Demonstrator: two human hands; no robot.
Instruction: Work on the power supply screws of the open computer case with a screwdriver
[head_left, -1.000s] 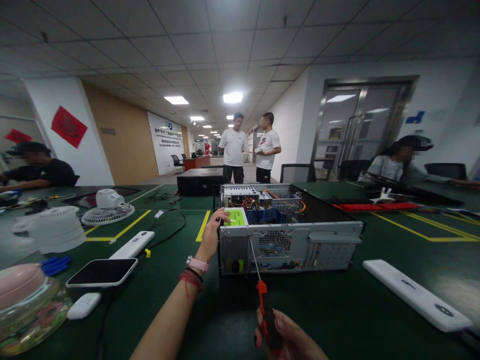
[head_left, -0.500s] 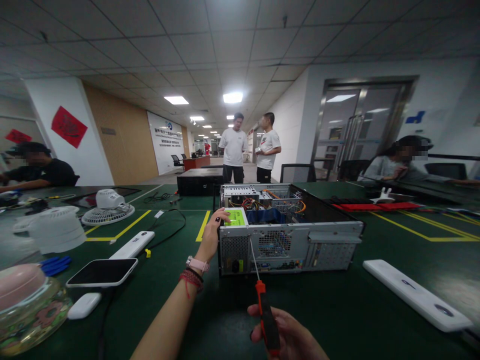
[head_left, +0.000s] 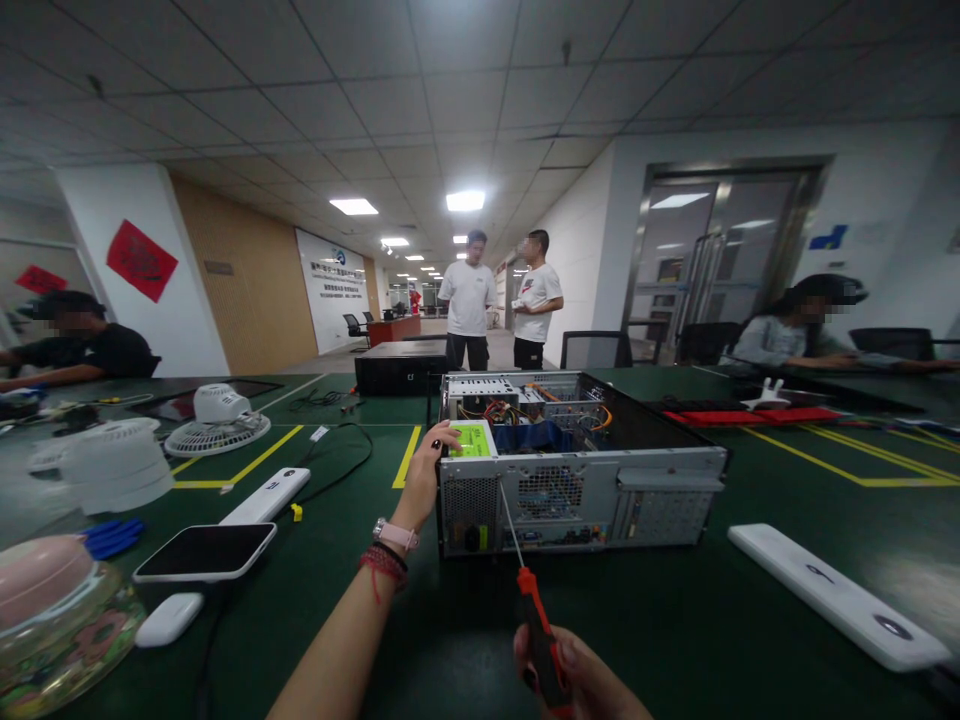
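Note:
An uncovered computer case (head_left: pixel 667 462) lies flat before me, its rear panel facing me and wires showing inside. At its near left corner, my left hand (head_left: pixel 426 475) curls over the edge, fingertips on the power supply (head_left: pixel 471 440) with the green label. My right hand (head_left: pixel 574 672), lower down, is closed around the red and black handle of a screwdriver (head_left: pixel 531 600). Its thin shaft slants up and left, and the tip meets the rear panel near a spot right of the power supply's grille. Whether the tip sits in a screw is too small to tell.
A phone (head_left: pixel 206 552), a white numbered power bank (head_left: pixel 266 497), a small fan (head_left: pixel 217 420) and a pink-lidded jar (head_left: pixel 52 620) are on the left. Another power bank (head_left: pixel 832 590) lies right. A black case (head_left: pixel 401 368) stands behind. Several people are around the table.
My right hand's fingers have shifted on the screwdriver handle, which has moved slightly right and down. The tip stays at the same spot on the panel. My left hand keeps its place.

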